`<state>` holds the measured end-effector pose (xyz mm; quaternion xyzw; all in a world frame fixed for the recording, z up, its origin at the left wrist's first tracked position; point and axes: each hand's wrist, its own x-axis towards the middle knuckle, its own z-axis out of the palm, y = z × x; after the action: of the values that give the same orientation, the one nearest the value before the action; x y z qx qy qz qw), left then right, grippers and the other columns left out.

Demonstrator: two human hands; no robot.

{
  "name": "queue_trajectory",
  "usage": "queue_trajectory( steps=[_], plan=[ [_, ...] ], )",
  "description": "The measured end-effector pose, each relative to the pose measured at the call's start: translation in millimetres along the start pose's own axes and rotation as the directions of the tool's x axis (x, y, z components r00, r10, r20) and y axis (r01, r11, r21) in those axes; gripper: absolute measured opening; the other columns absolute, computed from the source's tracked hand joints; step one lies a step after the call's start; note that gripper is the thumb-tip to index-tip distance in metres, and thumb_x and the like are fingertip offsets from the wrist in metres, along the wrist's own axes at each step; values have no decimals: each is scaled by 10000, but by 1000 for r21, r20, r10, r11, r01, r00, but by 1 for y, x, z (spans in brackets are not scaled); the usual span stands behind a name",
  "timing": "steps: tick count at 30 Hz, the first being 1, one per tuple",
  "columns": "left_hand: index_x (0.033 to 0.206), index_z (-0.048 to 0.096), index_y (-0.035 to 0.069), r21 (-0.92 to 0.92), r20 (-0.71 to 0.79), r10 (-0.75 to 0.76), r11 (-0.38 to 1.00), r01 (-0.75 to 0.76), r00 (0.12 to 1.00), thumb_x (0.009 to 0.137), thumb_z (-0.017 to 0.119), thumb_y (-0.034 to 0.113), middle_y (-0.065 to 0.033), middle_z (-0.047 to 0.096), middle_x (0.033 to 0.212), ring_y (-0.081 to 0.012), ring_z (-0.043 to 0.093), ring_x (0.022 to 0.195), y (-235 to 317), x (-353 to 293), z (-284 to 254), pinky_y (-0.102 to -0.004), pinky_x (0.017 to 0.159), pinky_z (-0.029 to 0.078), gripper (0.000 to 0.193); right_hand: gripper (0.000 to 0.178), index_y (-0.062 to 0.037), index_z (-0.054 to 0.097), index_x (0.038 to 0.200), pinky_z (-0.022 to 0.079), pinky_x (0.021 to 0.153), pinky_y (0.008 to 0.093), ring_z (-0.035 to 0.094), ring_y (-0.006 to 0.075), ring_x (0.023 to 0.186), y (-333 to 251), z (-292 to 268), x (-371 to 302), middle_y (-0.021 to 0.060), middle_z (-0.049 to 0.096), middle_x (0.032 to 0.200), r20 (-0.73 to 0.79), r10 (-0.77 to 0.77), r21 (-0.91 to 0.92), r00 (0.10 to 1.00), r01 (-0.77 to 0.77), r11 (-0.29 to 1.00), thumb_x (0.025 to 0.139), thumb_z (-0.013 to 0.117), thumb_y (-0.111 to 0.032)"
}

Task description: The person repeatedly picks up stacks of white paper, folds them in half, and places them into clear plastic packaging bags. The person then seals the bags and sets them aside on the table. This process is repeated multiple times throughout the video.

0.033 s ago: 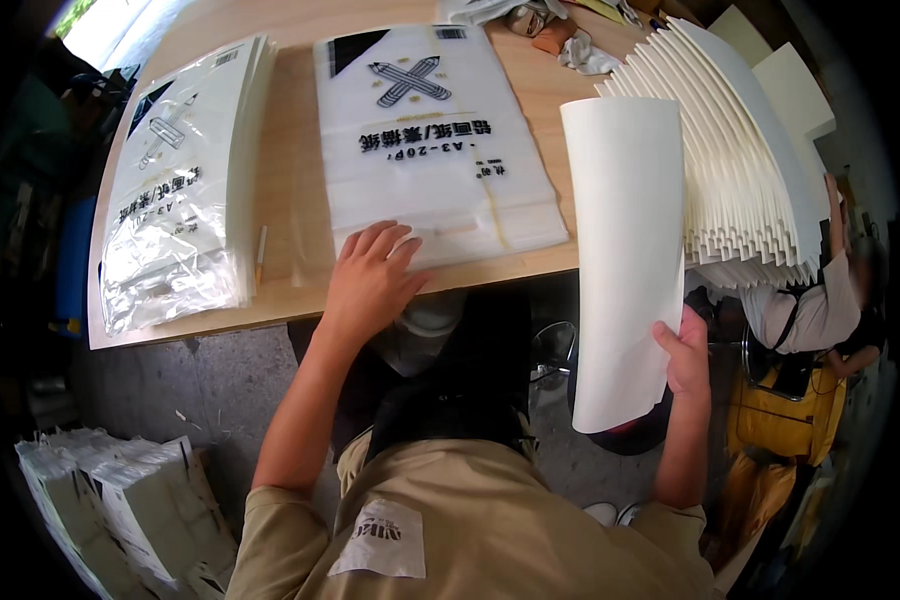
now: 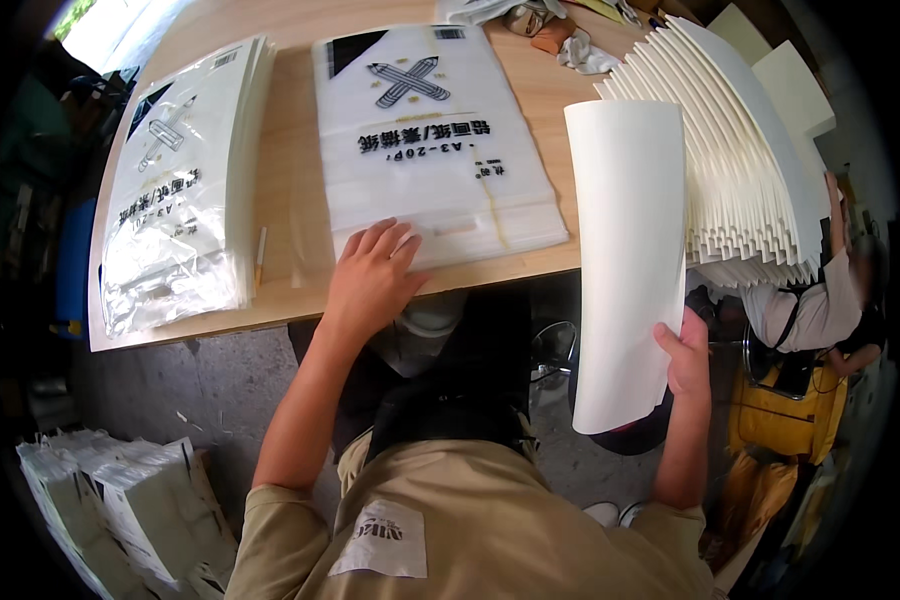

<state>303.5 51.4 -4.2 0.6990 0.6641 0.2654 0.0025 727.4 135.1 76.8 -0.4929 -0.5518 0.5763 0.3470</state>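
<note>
My left hand (image 2: pixel 375 275) rests with spread fingers on the near edge of a flat stack of clear printed plastic bags (image 2: pixel 430 205), which bear a crossed-pencils picture. It holds nothing. On the right, my right hand (image 2: pixel 687 352) grips the side of a curved bundle of white drawing paper (image 2: pixel 625 260), thumb in front and fingers hidden behind. The bundle stands roughly upright past the table's near edge, beside a large fanned stack of white paper (image 2: pixel 725 150). How many sheets are in my grip I cannot tell.
Filled plastic packs of paper (image 2: pixel 185 180) lie at the table's left, with a thin white-and-orange stick (image 2: pixel 261 257) beside them. Cloth and small items (image 2: pixel 580 50) sit at the far edge. White bundles (image 2: pixel 135 500) stand on the floor lower left. Another person (image 2: pixel 810 310) is at the right.
</note>
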Motion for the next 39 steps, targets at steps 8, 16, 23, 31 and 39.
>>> queue_trajectory(
  steps=[8, 16, 23, 31, 39],
  plan=[
    [1462, 451, 47, 207, 94, -43, 978, 23, 995, 988, 509, 463, -225, 396, 1529, -375, 332, 1446, -13, -7, 13, -491, 1194, 229, 634, 432, 65, 598, 1224, 493, 890, 296, 649, 158, 971, 27, 3, -14, 103, 702, 1108, 24, 29, 95, 999, -31, 995, 877, 757, -137],
    [1516, 373, 57, 292, 28, -126, 950, 112, 992, 1036, 420, 426, -236, 335, 1564, -388, 262, 1479, -16, 19, 24, -511, 1203, 185, 608, 428, 73, 583, 1253, 481, 920, 309, 642, 174, 1006, 26, 18, 14, 116, 687, 1153, 41, 18, 113, 999, -23, 993, 900, 721, -125],
    [1468, 465, 112, 270, -16, -108, 957, 109, 994, 1010, 501, 335, -204, 422, 1520, -367, 361, 1436, -31, 12, 30, -518, 1180, 248, 511, 389, 72, 583, 1256, 468, 947, 313, 626, 168, 1029, 7, 12, 83, 108, 675, 1171, -20, -19, -8, 1000, 19, 1000, 914, 679, -87],
    [1165, 667, 130, 188, -51, -102, 976, 110, 993, 889, 623, 182, -89, 627, 1264, -303, 555, 1236, -33, 28, 22, -458, 1012, 430, 285, 379, 70, 596, 1243, 467, 946, 319, 622, 167, 1038, 18, 10, 96, 103, 674, 1165, -94, 42, 14, 995, -41, 999, 925, 685, -114],
    [982, 699, 118, 187, -152, 99, 980, -69, 983, 835, 654, 117, -25, 649, 1065, -243, 603, 1041, -21, 43, 18, -419, 858, 480, 154, 362, 63, 604, 1247, 485, 920, 317, 636, 169, 1016, 32, 7, 77, 104, 682, 1153, -42, 69, 67, 997, -66, 996, 936, 674, -109]
  ],
)
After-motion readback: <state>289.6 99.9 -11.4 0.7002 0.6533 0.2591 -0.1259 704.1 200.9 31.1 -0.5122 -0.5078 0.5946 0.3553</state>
